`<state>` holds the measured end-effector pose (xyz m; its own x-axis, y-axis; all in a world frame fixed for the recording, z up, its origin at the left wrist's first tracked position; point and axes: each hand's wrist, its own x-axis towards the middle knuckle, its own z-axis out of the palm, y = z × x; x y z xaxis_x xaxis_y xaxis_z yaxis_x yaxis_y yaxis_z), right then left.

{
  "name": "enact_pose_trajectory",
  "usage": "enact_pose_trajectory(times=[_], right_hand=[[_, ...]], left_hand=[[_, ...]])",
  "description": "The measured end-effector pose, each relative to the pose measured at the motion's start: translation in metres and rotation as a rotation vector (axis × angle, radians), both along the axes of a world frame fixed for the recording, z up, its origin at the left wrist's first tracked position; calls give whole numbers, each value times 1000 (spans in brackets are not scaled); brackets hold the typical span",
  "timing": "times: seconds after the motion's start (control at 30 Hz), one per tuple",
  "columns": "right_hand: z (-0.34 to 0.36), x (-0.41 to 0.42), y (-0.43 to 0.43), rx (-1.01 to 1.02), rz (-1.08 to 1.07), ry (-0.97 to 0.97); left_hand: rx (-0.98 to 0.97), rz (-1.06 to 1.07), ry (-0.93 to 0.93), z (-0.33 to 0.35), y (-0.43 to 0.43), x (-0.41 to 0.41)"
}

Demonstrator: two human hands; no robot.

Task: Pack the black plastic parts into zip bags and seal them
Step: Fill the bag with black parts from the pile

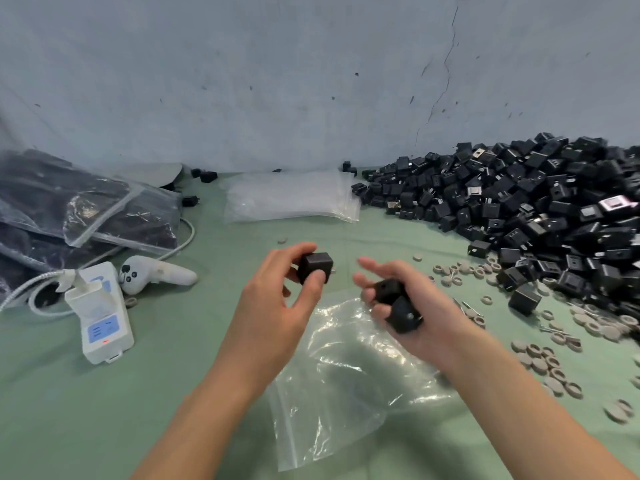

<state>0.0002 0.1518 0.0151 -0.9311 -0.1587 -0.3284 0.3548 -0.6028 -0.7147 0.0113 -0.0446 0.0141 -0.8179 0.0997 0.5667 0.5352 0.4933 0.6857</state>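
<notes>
Beneath my wrists, closest to me, an empty zip bag [346, 386] lies crumpled on the green counter [104, 410]. Above its far edge my left hand [277, 306] pinches a single black part [314, 266], thumb on the near face and fingers curled behind it, lifted off the counter. My right hand [415, 306] is just beside it, not touching, palm turned up. Its lower fingers curl round a pair of black parts [398, 306] resting in the palm, while the forefinger stretches out toward my left hand.

To my right, a big pile of black parts [536, 209] is heaped against the grey wall [311, 81] and spills toward me. Grey rings [540, 362] are scattered along its near edge and down the right side of the counter.

Straight ahead, near the wall, a flat stack of empty bags [291, 197] lies beside the pile. At far left, filled bags [86, 209] of dark parts lie overlapping one another. In front of them sit a white controller [156, 271] and a white box-shaped device [98, 317] with blue panels. A white cable [187, 233] loops round behind them.
</notes>
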Motion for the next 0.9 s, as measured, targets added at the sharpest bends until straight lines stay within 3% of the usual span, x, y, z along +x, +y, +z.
enact_pose_trajectory(times=[0.13, 0.23, 0.47, 0.53, 0.67, 0.77, 0.9], right_hand=[[11, -8, 47, -298, -378, -16], [8, -10, 75, -334, -511, -19], [5, -12, 74, -314, -438, -30], [4, -11, 67, -332, -391, -41], [1, -11, 57, -412, -373, -98], [0, -10, 55, -461, -411, -141], [-1, -8, 51, -444, -464, -172]], left_hand=[[111, 87, -85, 4, -14, -2], [114, 193, -161, 2, -31, -10], [127, 311, -634, -16, -84, -16], [12, 292, -723, -23, -93, -9], [-120, 29, -877, -30, -91, 8], [-117, -141, -853, -30, -76, 16], [-165, -111, -554, -36, -59, 17]])
